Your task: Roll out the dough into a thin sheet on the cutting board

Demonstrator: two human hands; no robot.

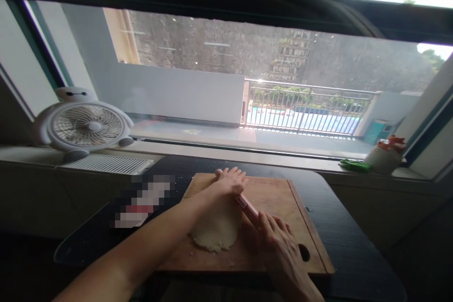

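Note:
A pale, flattened sheet of dough with a ragged near edge lies on a wooden cutting board. Slanting across the board over the dough's right side is a slim rolling pin. My left hand lies over its far end, palm down, with the fingers stretched out past the pin. At the near end, my right hand bends its fingers over the pin; its thumb side touches it, and the pin's tip is hidden beneath. My left forearm covers part of the dough and the board's left side.
Beneath the board is a dark table. A blurred-out item lies on its left. A white fan stands by the window at left. On the right sill sit a pale container and something green. The board has a hole.

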